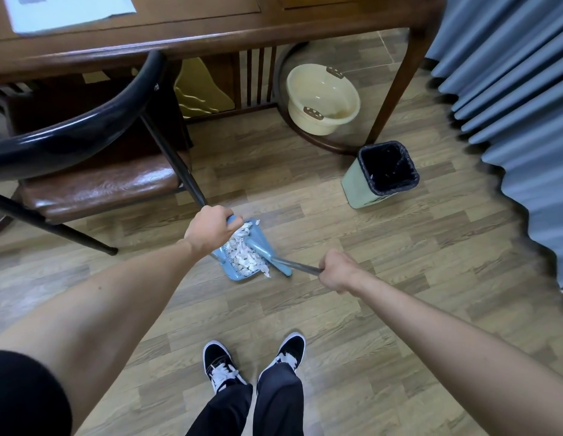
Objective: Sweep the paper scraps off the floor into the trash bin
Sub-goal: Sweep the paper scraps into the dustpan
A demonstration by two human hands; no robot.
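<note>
At the far left a chair (94, 184) stood tucked partly under the wooden bench (211, 29), its dark leg close to where the work was going on. The left hand (211, 229) was clenched around the top of the blue dustpan (242, 250), which sat on the floor (368, 278) loaded with the white paper scraps (242, 254); the heap reached right to the pan's near lip, with one piece hanging over the edge. Just to the right, the right hand (337, 272) was closed tight on the metal handle of the broom (280, 265), whose blue head lay across the pan against the pile. The trash bin (384, 177), lined with a dark bag, stood well apart, further away and to the right, by a bench leg, with a yellow basin (321, 99) under the bench beyond it. The likeliest failure from here was spillage: lifting the pan level or tipping its mouth down would probably let the light scraps slide off the near lip, and a quick swing toward the bin could blow some loose. Drawing the broom away first might also drag the overhanging piece back onto the floor. The bin's mouth looked narrow beside the pan, so a hasty pour could send paper down its outside.
</note>
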